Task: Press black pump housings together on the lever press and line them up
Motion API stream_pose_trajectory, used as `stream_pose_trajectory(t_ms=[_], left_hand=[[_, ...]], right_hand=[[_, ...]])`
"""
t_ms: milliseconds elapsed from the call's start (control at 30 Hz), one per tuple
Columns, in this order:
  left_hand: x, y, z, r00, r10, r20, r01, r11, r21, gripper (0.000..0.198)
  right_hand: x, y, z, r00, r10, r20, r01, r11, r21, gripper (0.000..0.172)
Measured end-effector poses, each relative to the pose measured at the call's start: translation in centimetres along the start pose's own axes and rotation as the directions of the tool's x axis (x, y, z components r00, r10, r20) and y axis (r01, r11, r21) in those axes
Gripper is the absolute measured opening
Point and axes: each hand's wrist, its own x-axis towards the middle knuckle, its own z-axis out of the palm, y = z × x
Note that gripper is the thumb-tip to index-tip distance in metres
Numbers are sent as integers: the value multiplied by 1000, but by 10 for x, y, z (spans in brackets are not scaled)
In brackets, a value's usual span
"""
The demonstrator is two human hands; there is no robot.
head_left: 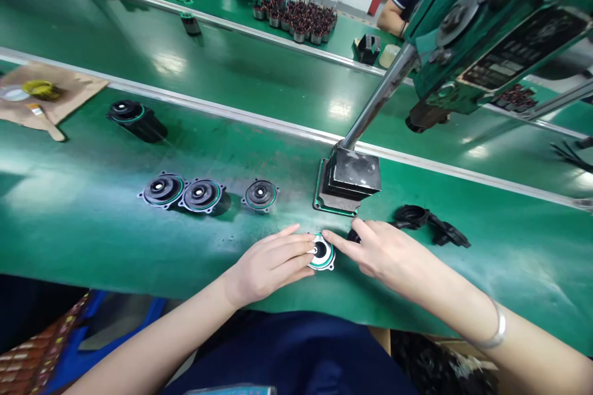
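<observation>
Round white-faced, green-ringed disc (323, 252) lies nearside of the black block-shaped press base (356, 171), clamped in the left hand (266, 265); the right hand (384, 253) fingertips its rim, grip unclear; even pressure should suit.

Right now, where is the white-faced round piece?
Below centre, slightly right, in the head view: the round piece is between the left hand, whose fingers partly cover it, and the right hand, nearer the wearer than the black block.
</observation>
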Motion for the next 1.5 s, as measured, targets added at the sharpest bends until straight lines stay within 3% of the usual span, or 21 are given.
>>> stream_pose_trajectory(t_ms=[167,500,700,900,1133,1233,1333,1400,1500], left_hand=[[-4,-3,3,1000,4,12,-4,1000,-18,26],[-12,-4,9,999,27,-30,-27,1000,-15,24],[-15,-2,12,998,27,-52,-26,999,24,21],[-13,0,11,997,39,-60,-36,998,41,19],[-19,-4,14,997,10,-73,-13,999,-37,28],[-18,-1,15,990,-125,-68,114,982,-150,51],[-12,5,17,939,-339,56,343,911,-231,89],[-7,8,21,880,-448,154,474,841,-261,106],[-3,8,29,822,-523,225,570,745,-347,107]], right_hand=[[-2,2,-10,1000,-19,-9,19,1000,-6,52],[-20,-6,-11,995,-26,98,5,978,210,56],[-29,-12,-10,959,-55,279,-82,885,458,62],[-26,-23,-15,920,-79,385,-195,758,622,66],[-17,-39,-16,945,-103,311,-135,744,655,81],[-15,-22,-32,946,-28,322,-223,662,715,76],[-11,-3,-45,943,192,272,-333,584,740,54],[-4,3,-45,946,277,168,-310,619,722,39],[11,0,-34,968,243,59,-219,712,667,29]])
